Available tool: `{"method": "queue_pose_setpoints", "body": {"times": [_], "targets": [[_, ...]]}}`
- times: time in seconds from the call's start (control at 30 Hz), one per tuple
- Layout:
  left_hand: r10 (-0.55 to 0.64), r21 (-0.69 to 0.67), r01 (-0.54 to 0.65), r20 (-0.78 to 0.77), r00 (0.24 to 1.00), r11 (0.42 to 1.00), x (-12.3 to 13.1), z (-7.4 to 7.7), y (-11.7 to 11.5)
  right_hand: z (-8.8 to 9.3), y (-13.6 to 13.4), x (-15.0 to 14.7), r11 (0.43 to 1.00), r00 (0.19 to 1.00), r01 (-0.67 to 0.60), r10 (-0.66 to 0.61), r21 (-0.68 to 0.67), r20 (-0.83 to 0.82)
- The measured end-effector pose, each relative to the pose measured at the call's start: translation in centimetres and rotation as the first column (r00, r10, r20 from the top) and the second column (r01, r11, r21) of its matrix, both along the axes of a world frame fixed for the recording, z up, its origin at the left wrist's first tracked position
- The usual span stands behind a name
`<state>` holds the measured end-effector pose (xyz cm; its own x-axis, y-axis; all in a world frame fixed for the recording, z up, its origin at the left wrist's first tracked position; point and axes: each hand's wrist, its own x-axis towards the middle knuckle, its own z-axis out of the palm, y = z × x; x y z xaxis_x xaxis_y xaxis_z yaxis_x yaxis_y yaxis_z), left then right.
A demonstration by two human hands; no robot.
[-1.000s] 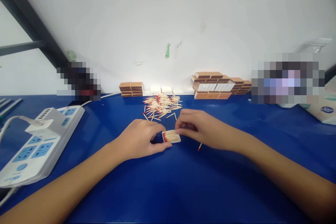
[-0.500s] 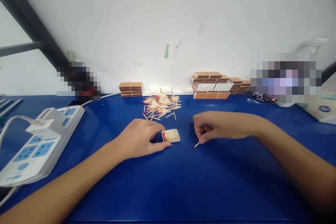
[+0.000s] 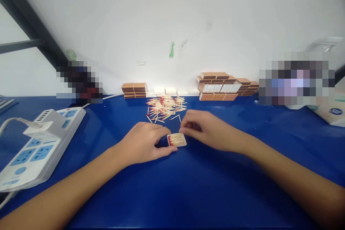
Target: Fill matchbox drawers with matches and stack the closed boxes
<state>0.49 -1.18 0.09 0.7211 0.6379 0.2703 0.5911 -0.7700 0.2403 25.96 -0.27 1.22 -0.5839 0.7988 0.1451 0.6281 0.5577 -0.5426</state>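
Right hand (image 3: 207, 129) shifted inward to matchbox tray (image 3: 184, 143), curled fingers' hold unclear; left hand (image 3: 145, 142) gripping tray; red-headed matches (image 3: 176, 139) inside, heads leftward

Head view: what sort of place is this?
Likely an indoor work table against a wall: its blue top holds a match pile, stacked matchboxes and a power strip.

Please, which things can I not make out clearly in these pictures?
Head view: whether the right hand holds a match; its curled fingers hide this.
Head view: the lower matches in the matchbox tray, covered by the top matches.
Head view: the print on the stacked matchboxes, too small to read.
Head view: part of the white power strip, cut off by the left edge.
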Motion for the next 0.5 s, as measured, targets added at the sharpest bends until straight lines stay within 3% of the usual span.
{"method": "queue_pose_setpoints", "body": {"times": [0.1, 0.27, 0.37, 0.5], "targets": [[-0.003, -0.018, 0.003, -0.003, 1.0, 1.0, 0.0, 0.1, 0.0, -1.1, 2.3, 1.2, 0.989, 0.998, 0.056, -0.051, 0.14, -0.038], [0.002, -0.031, -0.003, -0.015, 1.0, 1.0, 0.1, 0.2, 0.0, -2.7, 5.0, 1.7, 0.991, 0.997, -0.069, 0.066, 0.111, 0.031], [0.016, -0.034, -0.016, -0.012, 1.0, 0.999, 0.1, 0.2, 0.1, -2.6, 5.1, 1.4, 0.998, 0.998, -0.017, 0.013, 0.059, 0.065], [0.066, 0.008, -0.066, -0.006, 0.998, 0.998, 0.0, -0.1, 0.4, -1.3, 3.1, 0.7, 0.999, 1.0, -0.008, 0.008, 0.033, 0.003]]}}
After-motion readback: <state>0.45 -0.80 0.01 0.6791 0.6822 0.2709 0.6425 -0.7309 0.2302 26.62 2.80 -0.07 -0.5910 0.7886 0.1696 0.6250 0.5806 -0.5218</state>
